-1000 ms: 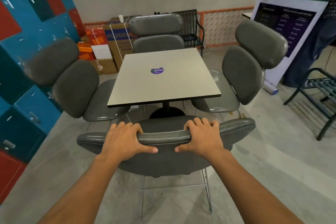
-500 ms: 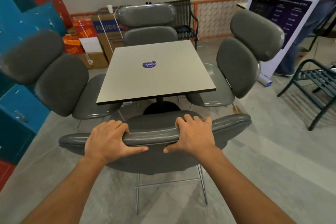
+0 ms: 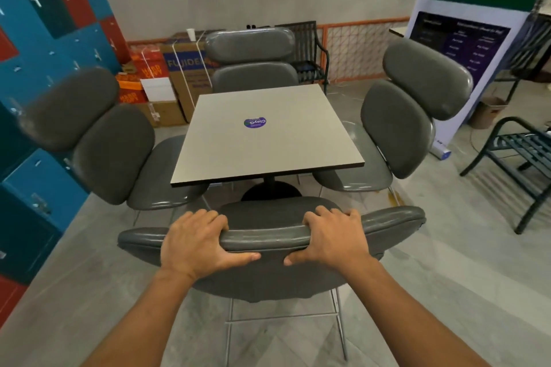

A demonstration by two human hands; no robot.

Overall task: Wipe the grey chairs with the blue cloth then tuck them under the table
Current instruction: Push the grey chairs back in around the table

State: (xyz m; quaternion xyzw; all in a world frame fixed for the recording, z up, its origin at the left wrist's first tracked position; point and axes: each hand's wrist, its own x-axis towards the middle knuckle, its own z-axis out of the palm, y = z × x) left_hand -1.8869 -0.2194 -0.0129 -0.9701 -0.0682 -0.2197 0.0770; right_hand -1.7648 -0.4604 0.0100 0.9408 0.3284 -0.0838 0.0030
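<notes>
1. Plainly, both hands grip the top cushion of the near grey chair (image 3: pixel 387 219); the left hand (image 3: pixel 198 243) has its fingers curled over the far edge and its thumb pressed along the near face, pointing right.
2. Likewise the right hand (image 3: pixel 331 237) wraps the same cushion, fingers over the top, thumb along the near face pointing left; the two thumbs lie close, not touching.
3. That chair stands at the near side of the table (image 3: pixel 268 140); its seat is just short of the tabletop's near edge.
4. Three more grey seats ring the table: the left chair (image 3: pixel 110 152), the far chair (image 3: pixel 252 62) and the right chair (image 3: pixel 402 125), each with its seat partly under the tabletop.
5. A round purple sticker (image 3: pixel 255 123) lies at the table's middle; cardboard boxes (image 3: pixel 167 83) stand far left by the wall; the blue cloth cannot be seen.
</notes>
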